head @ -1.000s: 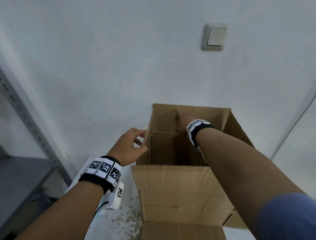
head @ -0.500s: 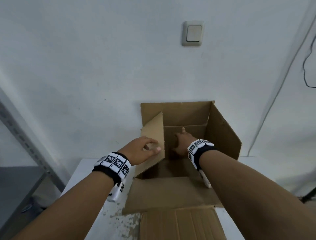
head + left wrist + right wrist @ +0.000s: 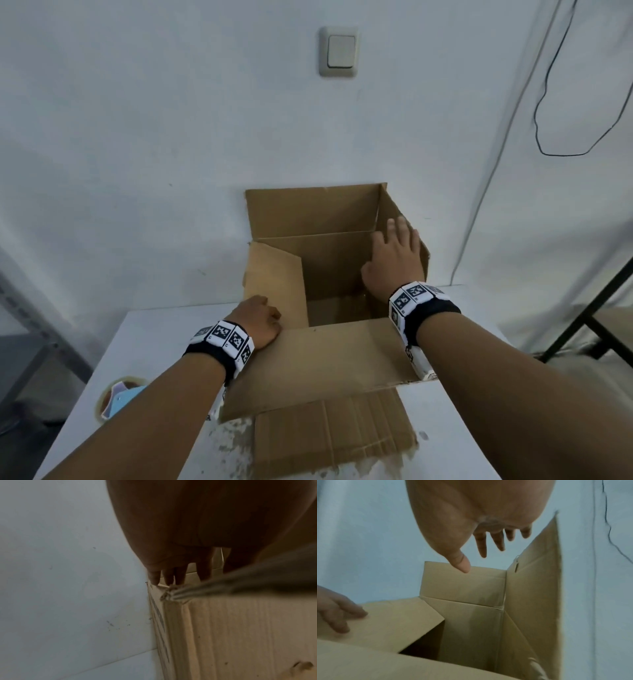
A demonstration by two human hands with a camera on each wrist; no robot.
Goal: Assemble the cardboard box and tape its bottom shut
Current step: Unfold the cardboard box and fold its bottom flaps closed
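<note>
A brown cardboard box [image 3: 315,212] stands open-end up on a white table [image 3: 154,342] against the wall. Its left flap [image 3: 274,281] is folded inward and my left hand [image 3: 260,318] presses on it near the front corner, fingers lying on the cardboard [image 3: 342,615]. The far flap stands upright. The near flap [image 3: 325,356] is folded out toward me. My right hand [image 3: 394,260] is open with spread fingers beside the inner face of the upright right flap [image 3: 388,209]. In the right wrist view its fingers [image 3: 488,540] are clear of that flap [image 3: 539,581].
A flat sheet of cardboard [image 3: 332,435] lies under the box front. A brownish ring, perhaps a tape roll [image 3: 120,401], with a blue piece sits at the table's left edge. A grey shelf frame [image 3: 20,308] stands left, a black frame [image 3: 589,315] right, and a cable [image 3: 541,113] hangs on the wall.
My right hand has come out from the box's far wall and moved to the right flap. My left hand has pushed the left flap further down and inward.
</note>
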